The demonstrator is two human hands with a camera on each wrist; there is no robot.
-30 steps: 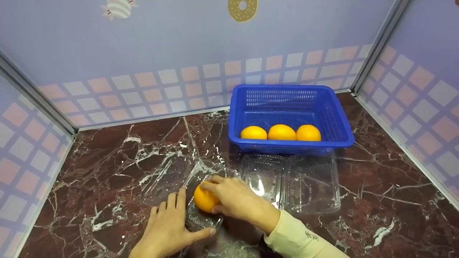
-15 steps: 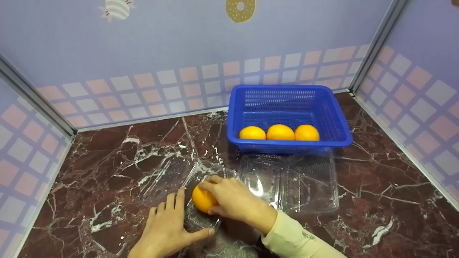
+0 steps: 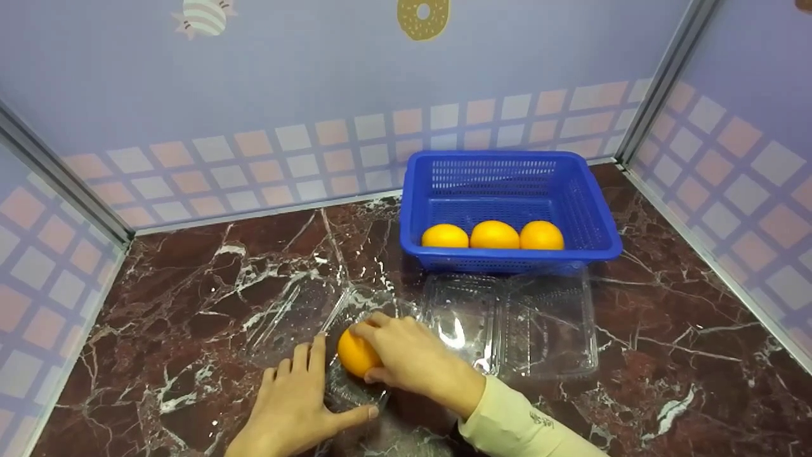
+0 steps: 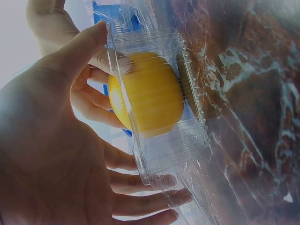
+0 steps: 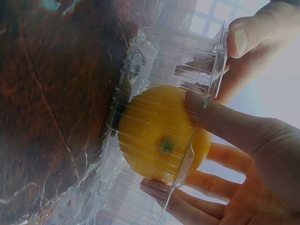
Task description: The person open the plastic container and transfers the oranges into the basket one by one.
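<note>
My right hand (image 3: 412, 357) grips an orange (image 3: 356, 355) inside the near clear plastic clamshell box (image 3: 349, 391). In the right wrist view, the orange (image 5: 157, 136) shows through the ribbed wall, its green stem spot facing that camera. Thumb and fingers reach over the rim around the fruit. My left hand (image 3: 293, 397) rests at the box's left and near sides, thumb spread and fingers fairly straight. In the left wrist view, this hand's thumb and fingertips touch the box's rim (image 4: 133, 136). The orange's underside contact is hard to make out.
A blue perforated basket (image 3: 510, 254) stands at the back right, with three oranges (image 3: 495, 235) along its front wall. Before it lies a second clamshell box (image 3: 549, 330), opened flat. The near box's transparent lid (image 3: 288, 317) spreads left over the dark marbled tabletop (image 3: 184, 304).
The head view has shifted very slightly. Both hands, the orange and the box hold nearly the same places.
</note>
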